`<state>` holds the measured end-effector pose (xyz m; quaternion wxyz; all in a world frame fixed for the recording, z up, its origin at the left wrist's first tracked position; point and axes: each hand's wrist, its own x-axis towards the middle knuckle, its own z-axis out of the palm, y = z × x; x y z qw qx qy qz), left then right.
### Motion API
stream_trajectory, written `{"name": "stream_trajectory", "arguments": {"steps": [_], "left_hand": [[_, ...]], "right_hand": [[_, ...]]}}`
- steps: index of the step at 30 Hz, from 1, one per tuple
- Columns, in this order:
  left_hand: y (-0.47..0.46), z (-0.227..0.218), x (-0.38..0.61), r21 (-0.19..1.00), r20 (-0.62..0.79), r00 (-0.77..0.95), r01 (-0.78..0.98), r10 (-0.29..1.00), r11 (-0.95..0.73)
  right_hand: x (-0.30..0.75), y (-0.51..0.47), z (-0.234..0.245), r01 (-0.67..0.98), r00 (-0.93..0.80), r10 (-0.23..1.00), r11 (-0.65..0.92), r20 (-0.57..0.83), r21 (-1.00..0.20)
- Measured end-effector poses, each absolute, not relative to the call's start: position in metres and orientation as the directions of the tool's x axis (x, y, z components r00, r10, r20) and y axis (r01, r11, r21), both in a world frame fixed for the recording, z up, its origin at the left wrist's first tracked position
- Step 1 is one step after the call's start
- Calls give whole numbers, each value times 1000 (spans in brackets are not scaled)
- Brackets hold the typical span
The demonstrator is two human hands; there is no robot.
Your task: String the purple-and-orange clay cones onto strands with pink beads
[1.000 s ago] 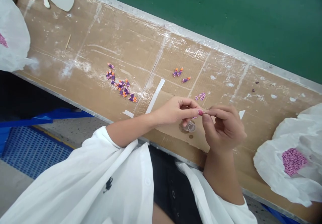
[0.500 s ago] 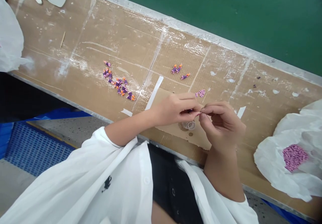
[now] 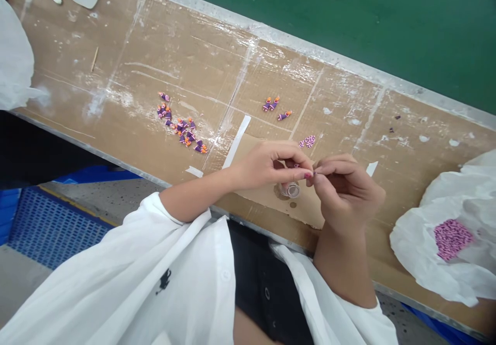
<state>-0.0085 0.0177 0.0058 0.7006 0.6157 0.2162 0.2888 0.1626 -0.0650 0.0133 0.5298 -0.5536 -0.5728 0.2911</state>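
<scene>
My left hand [image 3: 273, 165] is closed, its thumb and fingers pinched round a small purple-and-pink piece [image 3: 296, 166] that is mostly hidden. At its fingertips, my right hand [image 3: 344, 187] pinches a tiny dark purple bit [image 3: 315, 173]. The fingertips of both hands almost meet. Below them a small clear jar [image 3: 293, 190] stands on a cardboard sheet [image 3: 251, 146]. Just beyond the fingers lies a little heap of pink-and-purple bits [image 3: 309, 141]. Several small purple figures with orange tops [image 3: 188, 135] lie to the left, and 3 similar figures [image 3: 273, 104] lie further back.
White crumpled paper [image 3: 411, 236] at the right holds a pile of pink pieces [image 3: 453, 238]. Dark scraps [image 3: 391, 130] lie at the back right. A thin wooden stick [image 3: 94, 59] and white paper [image 3: 13, 56] are at the left. White tape [image 3: 237, 141] edges the sheet.
My right hand has shifted slightly right and its fingertips have drawn a little away from the left ones. The left fingers have turned a little, showing the thumb tip and more of the jar.
</scene>
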Motion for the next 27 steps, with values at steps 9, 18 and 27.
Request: {"name": "stream_trajectory", "arguments": {"steps": [9, 18, 27], "left_hand": [[15, 9, -8, 998, 68, 710, -57, 701, -39], [17, -1, -10, 981, 169, 716, -55, 677, -187], [19, -7, -6, 917, -82, 623, -258, 777, 304]], "right_hand": [[161, -68, 18, 471, 114, 925, 270, 361, -840], [172, -67, 20, 455, 44, 910, 350, 413, -819], [186, -80, 37, 755, -414, 890, 453, 192, -474]]}}
